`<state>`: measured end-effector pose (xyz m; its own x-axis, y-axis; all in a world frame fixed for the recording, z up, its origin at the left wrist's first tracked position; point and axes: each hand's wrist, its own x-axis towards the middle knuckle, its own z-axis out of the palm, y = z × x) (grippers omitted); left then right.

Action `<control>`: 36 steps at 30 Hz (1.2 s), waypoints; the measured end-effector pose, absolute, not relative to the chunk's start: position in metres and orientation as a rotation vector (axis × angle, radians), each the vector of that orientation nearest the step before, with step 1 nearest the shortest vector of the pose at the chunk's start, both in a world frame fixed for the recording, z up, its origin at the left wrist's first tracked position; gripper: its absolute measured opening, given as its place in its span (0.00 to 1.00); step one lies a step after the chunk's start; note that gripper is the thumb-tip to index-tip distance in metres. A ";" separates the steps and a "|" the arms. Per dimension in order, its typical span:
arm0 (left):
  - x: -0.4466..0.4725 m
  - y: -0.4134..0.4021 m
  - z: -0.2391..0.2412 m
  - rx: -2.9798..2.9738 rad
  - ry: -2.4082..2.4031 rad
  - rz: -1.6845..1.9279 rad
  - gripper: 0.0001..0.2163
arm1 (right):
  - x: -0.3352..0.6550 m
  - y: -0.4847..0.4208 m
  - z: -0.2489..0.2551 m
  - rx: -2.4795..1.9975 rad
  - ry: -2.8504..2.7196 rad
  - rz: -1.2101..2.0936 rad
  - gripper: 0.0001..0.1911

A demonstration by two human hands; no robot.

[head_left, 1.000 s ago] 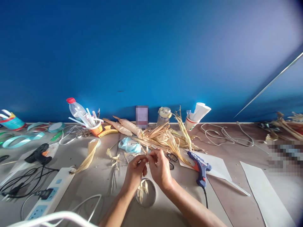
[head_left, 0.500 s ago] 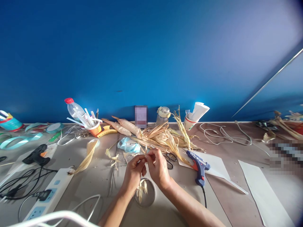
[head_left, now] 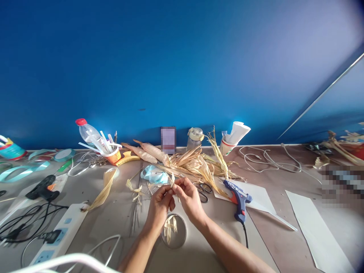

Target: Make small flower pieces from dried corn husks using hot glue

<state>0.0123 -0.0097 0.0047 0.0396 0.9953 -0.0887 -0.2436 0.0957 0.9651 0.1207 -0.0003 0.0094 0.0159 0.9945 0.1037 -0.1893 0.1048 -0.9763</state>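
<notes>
Black scissors beside, husk heap beyond, both hands tight on a pale strip.

Two bare forearms slant inward from the lower edge of the view. The left forearm angles up to the right; the right forearm angles up to the left. The left grip, a bare hand, has its fingers curled and its thumb drawn in against them. The right grip, also bare, has bent knuckles and its thumb pointing left. Both hands pinch at the fingertips, close together, with the wrists farther apart.
</notes>
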 end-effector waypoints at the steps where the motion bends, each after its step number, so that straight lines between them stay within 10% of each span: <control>1: 0.012 -0.010 0.005 1.000 1.080 1.227 0.09 | 0.120 0.000 0.009 -0.994 -1.107 1.223 0.11; 36: 0.008 -0.010 0.013 0.913 0.976 1.224 0.15 | 0.126 0.000 0.032 -1.008 -1.320 1.134 0.07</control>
<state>0.0085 -0.0104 0.0130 0.0754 0.9920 -0.1014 -0.3192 0.1204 0.9400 0.1258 -0.0002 0.0319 -0.0676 0.9793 0.1909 -0.0411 0.1884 -0.9812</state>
